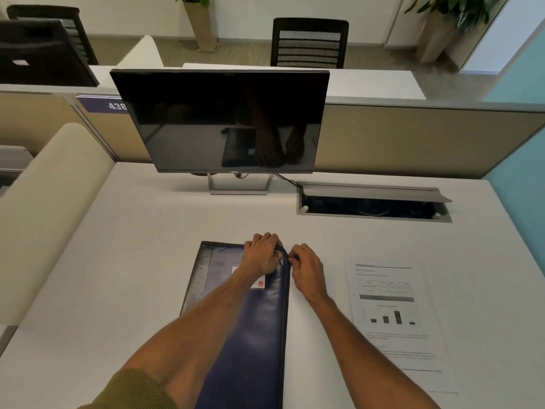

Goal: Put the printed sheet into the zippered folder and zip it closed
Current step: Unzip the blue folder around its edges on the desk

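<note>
A dark blue zippered folder (256,329) lies flat on the white desk in front of me, with a white and red label partly hidden under my left arm. My left hand (262,255) grips the folder's far right corner, fingers curled over the edge. My right hand (305,268) pinches the zipper pull at that same corner, on the folder's right edge. The printed sheet (392,320), with a table and a bar chart, lies flat on the desk to the right of the folder, apart from both hands.
A black Dell monitor (221,122) stands at the back of the desk (132,261). An open cable tray (374,206) is set in the desk at the back right. A beige partition (413,140) runs behind, with a padded divider (50,208) on the left.
</note>
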A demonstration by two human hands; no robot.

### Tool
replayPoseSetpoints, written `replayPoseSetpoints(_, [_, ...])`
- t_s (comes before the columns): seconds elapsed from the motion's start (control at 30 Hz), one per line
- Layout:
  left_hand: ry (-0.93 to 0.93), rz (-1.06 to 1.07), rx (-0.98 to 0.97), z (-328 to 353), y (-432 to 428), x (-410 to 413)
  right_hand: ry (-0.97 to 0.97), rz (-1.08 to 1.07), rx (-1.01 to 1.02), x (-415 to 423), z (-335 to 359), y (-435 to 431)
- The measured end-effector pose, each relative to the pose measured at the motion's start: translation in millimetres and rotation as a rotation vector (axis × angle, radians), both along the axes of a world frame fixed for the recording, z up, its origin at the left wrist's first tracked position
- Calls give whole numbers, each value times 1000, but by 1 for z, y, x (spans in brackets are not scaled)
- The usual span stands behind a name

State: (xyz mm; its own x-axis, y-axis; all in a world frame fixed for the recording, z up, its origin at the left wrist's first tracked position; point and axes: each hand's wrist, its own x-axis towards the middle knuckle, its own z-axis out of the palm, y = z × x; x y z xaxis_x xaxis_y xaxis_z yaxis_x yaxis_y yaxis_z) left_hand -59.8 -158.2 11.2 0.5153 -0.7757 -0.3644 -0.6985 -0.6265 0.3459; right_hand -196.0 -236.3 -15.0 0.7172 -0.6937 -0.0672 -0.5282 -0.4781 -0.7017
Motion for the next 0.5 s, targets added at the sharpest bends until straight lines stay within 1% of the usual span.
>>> replayPoseSetpoints(0.13, [20, 6, -24, 0, 8, -3, 35, 1, 2, 1, 4, 5])
replayPoseSetpoints(0.5, [52, 5, -33, 5, 17, -3, 138, 152, -33, 11, 17, -9])
